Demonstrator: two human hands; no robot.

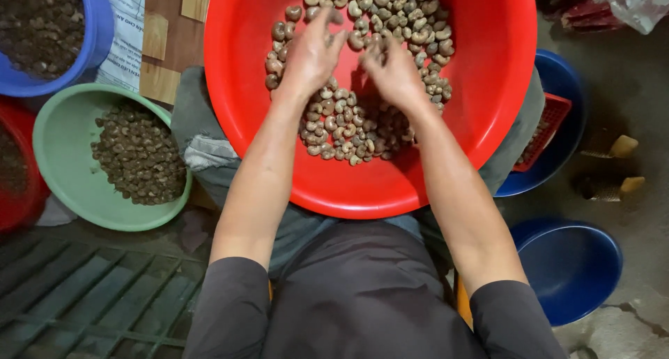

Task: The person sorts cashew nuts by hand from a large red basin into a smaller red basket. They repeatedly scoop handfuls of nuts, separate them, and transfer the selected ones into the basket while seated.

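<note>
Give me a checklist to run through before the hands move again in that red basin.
1. Both hands over the nuts: left hand and right hand are inside the red basin: ok.
2. Basin steady on the lap: cannot tell.
3. Nuts kept inside the basin: ok.
4. Either hand holding a nut: cannot tell, fingers hide it.
5. Green bowl within reach on the left: ok.
6. Blue bowl on the right: ok.

The red basin [488,87] is glossy, smooth plastic; the nuts [348,122] in it look matt and rough. The green bowl [59,143] is duller plastic, the floor [627,87] rough concrete.
</note>
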